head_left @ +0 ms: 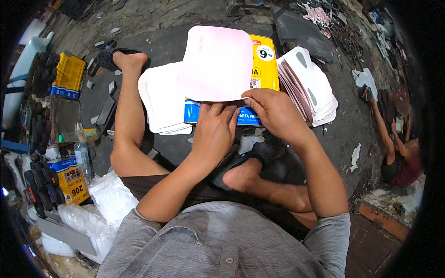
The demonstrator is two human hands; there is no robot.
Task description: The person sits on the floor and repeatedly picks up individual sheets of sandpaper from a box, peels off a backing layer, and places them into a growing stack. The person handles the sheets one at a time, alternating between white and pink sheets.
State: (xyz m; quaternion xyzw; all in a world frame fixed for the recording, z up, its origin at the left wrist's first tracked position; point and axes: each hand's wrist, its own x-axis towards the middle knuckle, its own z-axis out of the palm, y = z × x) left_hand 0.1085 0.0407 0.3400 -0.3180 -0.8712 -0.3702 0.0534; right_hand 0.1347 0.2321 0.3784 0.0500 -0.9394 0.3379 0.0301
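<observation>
A thin pale pink sheet [215, 62] with rounded corners lies over a yellow and blue metal can [266, 60], its near edge toward me. At that edge my right hand [278, 111] pinches the near right corner between thumb and fingers. My left hand [214, 132] is beside it, fingers curled under the near edge; the fingertips are hidden by the sheet. To the left of the can is a stack of white sheets [160, 99]. On its right, a fanned stack of white and pinkish sheets [320, 92] shows grey teardrop shapes on top.
My bare legs surround the can, dark clogs [109, 58] on the feet. Plastic bags [109, 197], another yellow can [69, 178] and bottles [82, 157] stand at the left. Scraps [317, 14] litter the far right floor. Another person [401, 162] sits at the right edge.
</observation>
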